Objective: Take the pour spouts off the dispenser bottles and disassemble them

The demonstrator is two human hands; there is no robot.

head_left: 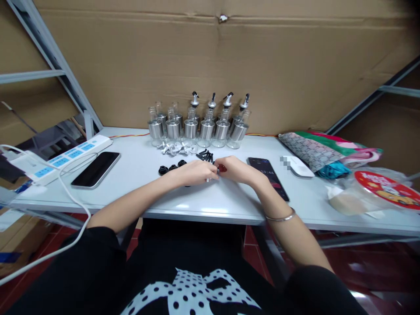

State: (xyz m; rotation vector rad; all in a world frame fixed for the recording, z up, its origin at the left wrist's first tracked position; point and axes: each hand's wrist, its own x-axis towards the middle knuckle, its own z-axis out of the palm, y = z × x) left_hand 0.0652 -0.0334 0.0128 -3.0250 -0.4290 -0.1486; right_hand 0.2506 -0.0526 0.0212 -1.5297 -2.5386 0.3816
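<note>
My left hand (193, 172) and my right hand (236, 169) meet on the white table (203, 201), fingertips pinched together around a small spout part (213, 173) with a metal tube and a red bit. Just beyond them lie several black spout pieces (205, 155), black round caps (170, 168) and clear stoppers (173, 148). Behind these stand two rows of glass and steel oil bottles (200, 127); the ones at the right of the back row carry pourer tops (219, 100).
A black phone (96, 169) and a white power strip (65, 157) with a cable lie at the left. Another phone (269, 177), a white mouse-like case (298, 167), folded cloth bags (324, 151) and a plastic bag with a red lid (383, 190) sit at the right. Cardboard backs the table.
</note>
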